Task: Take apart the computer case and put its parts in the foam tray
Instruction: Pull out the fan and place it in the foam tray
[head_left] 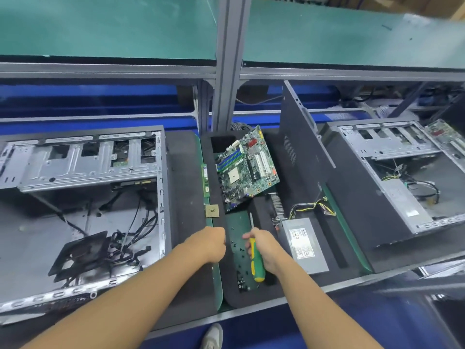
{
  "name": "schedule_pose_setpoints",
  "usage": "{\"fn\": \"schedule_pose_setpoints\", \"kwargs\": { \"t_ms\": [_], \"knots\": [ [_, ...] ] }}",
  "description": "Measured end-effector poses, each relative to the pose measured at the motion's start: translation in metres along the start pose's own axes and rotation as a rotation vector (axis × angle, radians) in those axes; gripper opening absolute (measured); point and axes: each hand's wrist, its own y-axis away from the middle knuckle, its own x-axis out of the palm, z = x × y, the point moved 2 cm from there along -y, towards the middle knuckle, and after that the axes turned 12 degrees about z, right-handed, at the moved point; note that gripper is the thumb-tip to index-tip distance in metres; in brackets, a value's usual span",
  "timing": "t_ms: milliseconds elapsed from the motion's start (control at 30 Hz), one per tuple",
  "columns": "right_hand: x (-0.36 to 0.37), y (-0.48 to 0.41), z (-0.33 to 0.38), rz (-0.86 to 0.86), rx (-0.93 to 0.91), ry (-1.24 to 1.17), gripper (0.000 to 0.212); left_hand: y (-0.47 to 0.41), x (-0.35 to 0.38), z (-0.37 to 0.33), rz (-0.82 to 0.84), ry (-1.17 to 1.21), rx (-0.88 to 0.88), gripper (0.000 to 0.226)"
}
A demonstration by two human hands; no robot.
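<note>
The open computer case (pixel 83 212) lies on its side at the left, with a black fan (pixel 83 255) and loose cables inside. The black foam tray (pixel 324 177) sits in the middle and holds a green motherboard (pixel 247 167), a heatsink (pixel 276 205), a grey power supply (pixel 303 246) and several small black screws (pixel 241 263) in a green-floored pocket. My left hand (pixel 212 244) is curled into a fist at the tray's left edge; whether it holds anything is hidden. My right hand (pixel 263 244) grips a green and yellow screwdriver (pixel 255 259) over the screw pocket.
A CPU chip (pixel 212 211) and a memory stick (pixel 205 180) lie on the foam strip left of the tray. A dark case side panel (pixel 302 147) leans upright in the tray. A second open case (pixel 397 172) stands at the right. A shoe (pixel 212 336) shows below the bench edge.
</note>
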Motion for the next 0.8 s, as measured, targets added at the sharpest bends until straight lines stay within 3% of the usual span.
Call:
{"fn": "schedule_pose_setpoints", "kwargs": {
  "t_ms": [67,167,300,400,567,800],
  "knots": [
    [0.014,0.007,0.009,0.049,-0.013,-0.076,0.021,0.008,-0.013,0.002,-0.064,0.064,0.082,0.027],
    [0.043,0.011,0.019,0.101,-0.076,0.022,0.02,0.022,-0.031,0.013,-0.242,0.156,0.175,0.025],
    [0.087,0.011,0.028,0.16,-0.226,0.374,0.022,0.05,-0.044,0.027,-0.479,0.354,0.315,0.021],
    [0.113,0.003,0.031,0.098,-0.285,0.672,0.015,0.069,-0.047,0.036,-0.602,0.415,0.378,0.025],
    [0.14,-0.007,0.027,-0.007,-0.316,0.766,0.023,0.087,-0.039,0.064,-0.689,0.494,0.349,0.026],
    [0.144,-0.013,0.015,-0.019,-0.282,0.934,0.038,0.099,-0.033,0.107,-0.76,0.607,0.233,0.028]
  ]
}}
